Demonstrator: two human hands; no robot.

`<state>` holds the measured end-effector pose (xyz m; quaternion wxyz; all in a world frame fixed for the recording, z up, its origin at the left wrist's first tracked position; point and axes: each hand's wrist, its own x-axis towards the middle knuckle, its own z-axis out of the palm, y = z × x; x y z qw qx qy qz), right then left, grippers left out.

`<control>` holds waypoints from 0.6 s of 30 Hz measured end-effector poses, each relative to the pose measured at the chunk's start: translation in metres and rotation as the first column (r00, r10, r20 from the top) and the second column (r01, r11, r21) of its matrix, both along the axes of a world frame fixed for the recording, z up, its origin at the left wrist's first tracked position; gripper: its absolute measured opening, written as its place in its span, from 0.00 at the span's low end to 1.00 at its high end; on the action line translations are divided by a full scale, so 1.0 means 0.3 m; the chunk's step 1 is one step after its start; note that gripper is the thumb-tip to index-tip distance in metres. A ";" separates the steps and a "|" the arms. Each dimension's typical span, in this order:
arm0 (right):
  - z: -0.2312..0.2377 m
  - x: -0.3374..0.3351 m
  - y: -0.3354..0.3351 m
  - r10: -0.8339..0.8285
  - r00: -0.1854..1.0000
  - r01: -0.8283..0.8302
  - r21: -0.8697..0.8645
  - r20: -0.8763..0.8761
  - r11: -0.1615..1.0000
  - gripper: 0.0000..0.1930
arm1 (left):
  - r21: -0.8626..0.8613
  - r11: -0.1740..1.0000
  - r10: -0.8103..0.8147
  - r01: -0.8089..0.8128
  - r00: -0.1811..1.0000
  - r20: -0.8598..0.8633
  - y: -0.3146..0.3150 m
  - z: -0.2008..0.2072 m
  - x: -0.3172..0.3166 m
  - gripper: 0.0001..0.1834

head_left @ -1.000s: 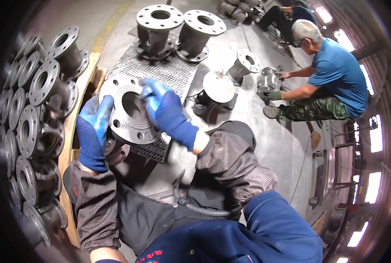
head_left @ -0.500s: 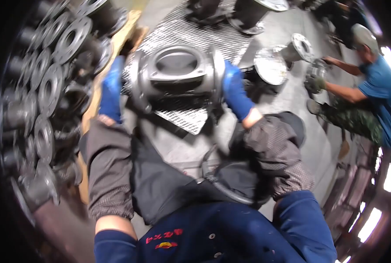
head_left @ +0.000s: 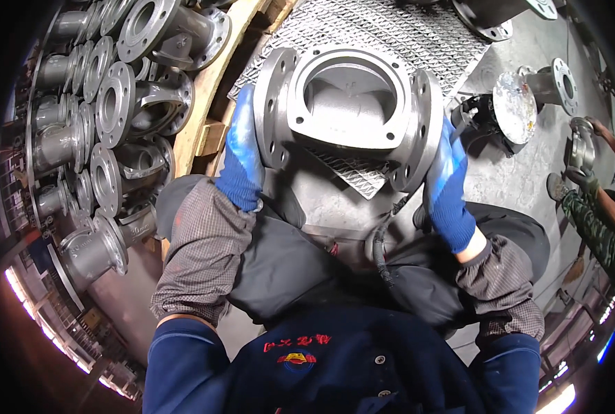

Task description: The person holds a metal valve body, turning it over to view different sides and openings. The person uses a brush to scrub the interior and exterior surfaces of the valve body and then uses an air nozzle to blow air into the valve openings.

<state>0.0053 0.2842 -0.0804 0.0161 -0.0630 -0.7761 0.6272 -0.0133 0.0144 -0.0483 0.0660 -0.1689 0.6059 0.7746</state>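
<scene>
Between my hands is a grey cast-metal valve body (head_left: pixel 342 135). It has a round flange at each end and a large opening in a rounded plate facing up toward me. My left hand (head_left: pixel 244 155), in a blue glove, presses flat against the outside of the left flange. On the other side my right hand (head_left: pixel 449 186), gloved alike, grips the right flange; its fingers are partly hidden behind the rim. The casting is slightly tilted, its right end lower, over a ridged metal plate (head_left: pixel 383 41). Whether it touches that plate I cannot tell.
Several flanged castings (head_left: pixel 114 103) are stacked at the left beside a wooden pallet (head_left: pixel 214 79). A round-topped stand (head_left: pixel 516 110) and another flanged pipe piece (head_left: pixel 563 86) are at the right. A dark hose (head_left: pixel 380 252) lies between my legs. A co-worker's hands (head_left: pixel 587 179) hold a part at far right.
The valve body now looks larger and nearer, its opening turned more toward me, with both hands still on its flanges. The whole view has shifted, pushing the co-worker toward the right edge.
</scene>
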 end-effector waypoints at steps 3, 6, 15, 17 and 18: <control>-0.013 0.042 -0.006 -0.012 0.996 0.042 -0.326 0.091 0.944 0.25 | 0.165 0.986 0.017 -0.037 0.993 0.119 0.011 0.037 -0.008 0.28; 0.050 0.052 -0.003 0.046 0.953 0.034 -0.255 0.298 0.966 0.29 | 0.188 0.982 -0.033 0.012 0.994 0.108 -0.006 0.031 -0.014 0.28; 0.043 -0.004 -0.017 -0.010 0.992 0.025 -0.111 0.129 0.994 0.16 | -0.274 0.960 -0.144 0.058 0.941 -0.307 -0.031 0.046 0.010 0.20; 0.052 0.005 -0.034 -0.076 0.957 0.188 -0.397 0.281 0.898 0.16 | -0.809 0.575 -0.529 -0.123 0.698 -0.483 -0.093 0.059 0.028 0.19; 0.048 0.011 -0.040 -0.084 0.928 0.277 -0.518 0.364 0.809 0.16 | -0.846 0.514 -0.587 -0.140 0.662 -0.466 -0.101 0.101 0.048 0.22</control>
